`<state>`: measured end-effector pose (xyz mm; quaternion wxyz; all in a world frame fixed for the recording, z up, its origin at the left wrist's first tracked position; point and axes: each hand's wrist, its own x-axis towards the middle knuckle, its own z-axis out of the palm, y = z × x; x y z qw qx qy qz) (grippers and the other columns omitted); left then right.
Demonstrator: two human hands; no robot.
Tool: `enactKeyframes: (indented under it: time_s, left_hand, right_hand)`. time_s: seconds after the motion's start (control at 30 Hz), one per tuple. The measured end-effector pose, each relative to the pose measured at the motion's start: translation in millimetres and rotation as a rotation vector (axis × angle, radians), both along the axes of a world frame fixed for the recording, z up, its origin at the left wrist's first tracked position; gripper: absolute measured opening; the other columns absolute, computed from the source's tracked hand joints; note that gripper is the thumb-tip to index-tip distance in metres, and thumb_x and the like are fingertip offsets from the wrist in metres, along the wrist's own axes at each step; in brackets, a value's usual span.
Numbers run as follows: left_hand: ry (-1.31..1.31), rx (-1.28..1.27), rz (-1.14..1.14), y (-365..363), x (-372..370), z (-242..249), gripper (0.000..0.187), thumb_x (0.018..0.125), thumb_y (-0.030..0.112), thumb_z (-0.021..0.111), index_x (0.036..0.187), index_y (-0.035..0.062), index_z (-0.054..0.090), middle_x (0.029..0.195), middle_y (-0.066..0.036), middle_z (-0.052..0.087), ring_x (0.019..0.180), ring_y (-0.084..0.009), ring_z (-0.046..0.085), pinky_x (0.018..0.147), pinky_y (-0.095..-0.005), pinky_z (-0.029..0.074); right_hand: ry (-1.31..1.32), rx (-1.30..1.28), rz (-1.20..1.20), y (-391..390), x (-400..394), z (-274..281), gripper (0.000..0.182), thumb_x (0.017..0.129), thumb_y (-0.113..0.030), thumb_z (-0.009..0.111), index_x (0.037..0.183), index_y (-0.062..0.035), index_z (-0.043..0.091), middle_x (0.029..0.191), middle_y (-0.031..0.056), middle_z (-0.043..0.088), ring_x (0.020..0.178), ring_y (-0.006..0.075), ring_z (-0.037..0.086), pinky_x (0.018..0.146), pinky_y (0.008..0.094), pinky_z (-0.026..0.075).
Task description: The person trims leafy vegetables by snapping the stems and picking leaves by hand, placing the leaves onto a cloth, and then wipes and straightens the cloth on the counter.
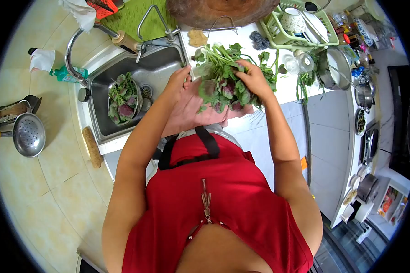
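My right hand [254, 79] is closed around a bunch of leafy greens [228, 86] with green and purple leaves, on the counter right of the sink. Its pale stems point up and to the left. Beneath the bunch lies a crumpled pink plastic bag [182, 116]. My left hand [179, 83] is beside the sink's right rim, at the bag's edge, with its fingers curled in. What they hold, if anything, is hidden. More of the same greens fill a bowl [139, 93] in the steel sink [105, 132].
A curved faucet [69, 57] rises at the sink's left corner. Behind the greens lie a yellowish sponge [197, 38] and a dark scouring pad [259, 41]. A green dish rack [278, 38], a clear glass jar [292, 64] and a metal pot [323, 68] stand to the right.
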<state>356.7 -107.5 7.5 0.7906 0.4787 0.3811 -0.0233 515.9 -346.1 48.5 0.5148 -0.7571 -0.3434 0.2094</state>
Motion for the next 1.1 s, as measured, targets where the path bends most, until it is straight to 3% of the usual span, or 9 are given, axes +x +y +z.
enactKeyframes:
  time_s: [0.13,0.27,0.4,0.53,0.63,0.77,0.8,0.9,1.1]
  left_hand:
    - [-0.182,0.029,0.004,-11,24,36,0.05,0.092,0.044,0.061,0.125,0.0089,0.048,0.088,0.0,0.051,0.059,-0.006,0.039,0.055,-0.0228,0.034]
    - [-0.339,0.223,-0.094,-14,43,61,0.063,0.095,0.035,0.06,0.145,0.0065,0.035,0.093,0.002,0.054,0.059,-0.0048,0.038,0.054,-0.0204,0.032]
    - [-0.295,0.342,-0.273,-12,55,87,0.039,0.093,0.028,0.063,0.126,0.0067,0.058,0.074,0.008,0.054,0.054,-0.0022,0.035,0.048,-0.0186,0.027]
    - [-0.092,0.44,-0.458,-14,55,97,0.022,0.093,0.028,0.063,0.105,0.0092,0.066,0.067,0.007,0.052,0.054,-0.0017,0.037,0.049,-0.0186,0.028]
    - [-0.206,0.394,-0.585,-15,49,87,0.02,0.093,0.029,0.063,0.101,0.0099,0.066,0.066,0.008,0.05,0.055,-0.0022,0.038,0.051,-0.0187,0.028]
    - [-0.105,0.411,-0.634,-15,42,80,0.015,0.092,0.021,0.062,0.1,0.0081,0.066,0.069,0.007,0.052,0.059,-0.0027,0.041,0.053,-0.0185,0.03]
    - [-0.125,0.448,-0.607,-13,40,74,0.015,0.092,0.02,0.062,0.1,0.0072,0.066,0.07,0.007,0.052,0.06,-0.0029,0.041,0.054,-0.0187,0.03]
    - [-0.178,0.509,-0.496,-7,34,64,0.015,0.093,0.017,0.06,0.1,0.005,0.065,0.072,0.006,0.053,0.063,-0.0033,0.042,0.056,-0.0192,0.032]
    - [-0.341,0.403,-0.248,-4,22,95,0.017,0.093,0.016,0.06,0.105,0.0038,0.063,0.075,0.004,0.053,0.066,-0.0033,0.042,0.059,-0.0194,0.034]
  right_hand:
    - [0.236,0.004,0.119,-14,12,39,0.025,0.085,-0.009,0.06,0.108,0.001,0.062,0.089,0.0063,0.065,0.08,0.0096,0.055,0.075,0.0261,0.047]
    - [0.244,-0.013,0.219,-21,8,79,0.024,0.083,-0.007,0.057,0.105,0.0028,0.061,0.09,0.0045,0.063,0.083,0.0102,0.054,0.077,0.0248,0.045]
    - [0.131,-0.018,0.303,-24,12,96,0.022,0.082,-0.006,0.058,0.102,0.0034,0.06,0.087,0.0024,0.062,0.082,0.0097,0.054,0.077,0.0248,0.045]
    - [0.158,0.015,0.229,-27,25,96,0.02,0.08,-0.004,0.057,0.099,0.0023,0.06,0.091,0.0026,0.061,0.089,0.0121,0.055,0.083,0.0244,0.044]
    - [0.111,-0.003,0.201,-27,28,85,0.02,0.079,0.0,0.058,0.098,0.0033,0.06,0.092,0.0035,0.061,0.089,0.0126,0.055,0.083,0.0252,0.044]
    - [-0.405,-0.117,0.207,-26,29,60,0.041,0.073,0.005,0.06,0.113,-0.0064,0.064,0.099,0.0197,0.068,0.089,0.0308,0.067,0.081,0.0356,0.051]
    - [-0.493,-0.191,0.132,-27,25,60,0.056,0.072,0.005,0.06,0.124,-0.0157,0.06,0.102,0.023,0.066,0.094,0.0392,0.063,0.08,0.0436,0.051]
    - [-0.462,-0.618,-0.125,-30,24,55,0.063,0.074,0.006,0.056,0.131,-0.0195,0.054,0.103,0.0176,0.066,0.094,0.0377,0.063,0.078,0.0457,0.051]
    - [-0.758,-0.465,-0.369,-30,8,86,0.049,0.077,0.006,0.059,0.121,-0.015,0.06,0.106,0.0131,0.062,0.082,0.0375,0.063,0.07,0.0455,0.05]
